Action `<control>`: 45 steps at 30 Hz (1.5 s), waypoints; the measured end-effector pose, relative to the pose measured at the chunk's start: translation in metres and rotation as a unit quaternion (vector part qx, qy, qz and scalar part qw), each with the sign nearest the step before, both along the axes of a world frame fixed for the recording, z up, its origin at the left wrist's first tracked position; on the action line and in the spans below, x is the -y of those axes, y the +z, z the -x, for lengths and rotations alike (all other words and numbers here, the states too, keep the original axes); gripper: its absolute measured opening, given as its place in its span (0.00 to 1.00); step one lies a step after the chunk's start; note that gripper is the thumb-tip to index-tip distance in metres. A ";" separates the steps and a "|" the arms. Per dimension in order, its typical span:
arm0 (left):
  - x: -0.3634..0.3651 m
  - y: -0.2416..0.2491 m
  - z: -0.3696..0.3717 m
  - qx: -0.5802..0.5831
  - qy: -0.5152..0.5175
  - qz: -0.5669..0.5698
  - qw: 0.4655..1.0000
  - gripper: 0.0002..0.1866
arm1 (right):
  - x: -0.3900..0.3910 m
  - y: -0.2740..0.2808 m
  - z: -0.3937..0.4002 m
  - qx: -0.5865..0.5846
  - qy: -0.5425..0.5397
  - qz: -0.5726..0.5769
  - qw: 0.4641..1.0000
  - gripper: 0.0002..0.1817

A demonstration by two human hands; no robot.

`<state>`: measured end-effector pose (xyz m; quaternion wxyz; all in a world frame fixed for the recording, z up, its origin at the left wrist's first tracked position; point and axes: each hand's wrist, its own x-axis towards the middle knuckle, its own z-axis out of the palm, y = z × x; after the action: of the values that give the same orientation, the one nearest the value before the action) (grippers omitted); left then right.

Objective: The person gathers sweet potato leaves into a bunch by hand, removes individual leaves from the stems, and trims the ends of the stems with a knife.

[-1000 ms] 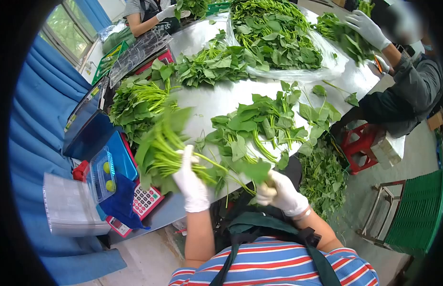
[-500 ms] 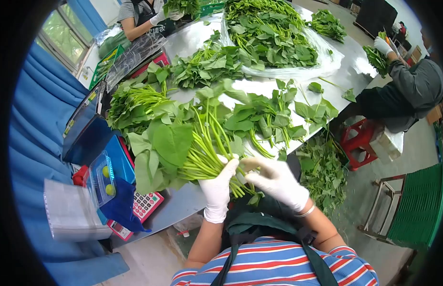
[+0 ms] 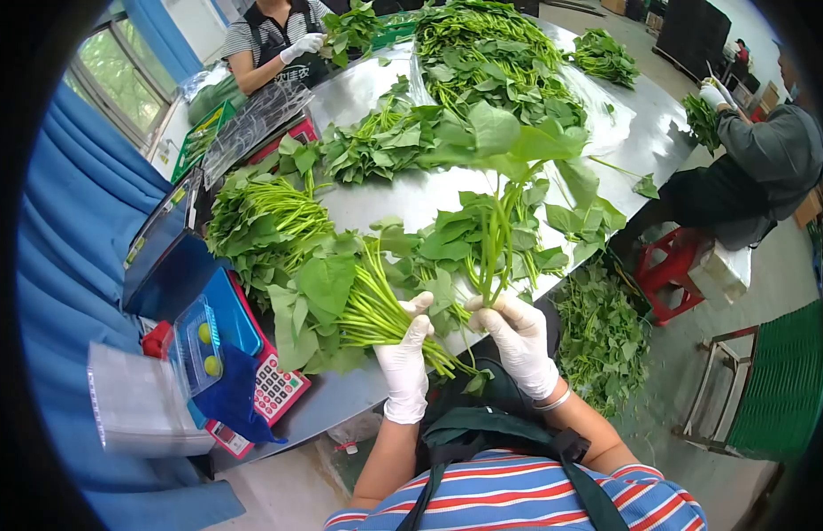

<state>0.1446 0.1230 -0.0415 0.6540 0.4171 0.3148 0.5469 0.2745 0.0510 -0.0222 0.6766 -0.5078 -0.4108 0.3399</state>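
My left hand (image 3: pixel 404 363), in a white glove, is closed round a bunch of leafy green stems (image 3: pixel 376 305), whose leaves point away to the left and whose cut ends stick out on the right. In my gloved right hand (image 3: pixel 520 343) a few stems with leaves (image 3: pixel 493 239) are pinched upright between thumb and fingers, apart from the bunch. Beyond my hands, loose leafy stems (image 3: pixel 460 234) lie on the metal table. A laid-down bundle of greens (image 3: pixel 270 212) is to the left of them.
A large heap of greens (image 3: pixel 491 66) covers the far table. At left stand a red scale with a keypad (image 3: pixel 274 389) and a clear plastic box (image 3: pixel 192 350). Fallen leaves (image 3: pixel 603 332) lie on the floor beside a red stool (image 3: pixel 668 274). Two co-workers handle greens at the table.
My right hand, half a second ago beside the bunch with fingers apart, now holds a few stems upright to the right. The bunch in my left hand has tipped slightly lower.
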 end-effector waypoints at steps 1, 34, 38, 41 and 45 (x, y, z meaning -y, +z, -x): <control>0.000 -0.002 0.000 -0.001 -0.001 0.001 1.000 0.12 | 0.000 0.002 0.000 -0.001 -0.001 0.001 1.000 0.10; -0.023 0.010 0.052 -0.094 -0.023 -0.008 0.995 0.10 | 0.007 -0.002 -0.017 0.117 0.011 0.126 0.985 0.08; -0.038 0.002 0.091 -0.030 -0.037 0.000 0.999 0.11 | 0.013 -0.017 -0.034 0.049 -0.082 0.075 0.993 0.11; -0.033 0.002 0.087 -0.119 -0.032 0.024 0.992 0.10 | 0.009 -0.018 -0.028 0.043 -0.110 0.038 0.992 0.11; -0.026 -0.001 0.064 -0.179 -0.063 0.095 0.977 0.09 | 0.002 -0.017 -0.009 0.139 -0.032 0.065 0.988 0.08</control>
<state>0.0808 0.1488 -0.0426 0.6565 0.4635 0.4506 0.3889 0.2836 0.0488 -0.0388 0.5890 -0.6058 -0.4615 0.2704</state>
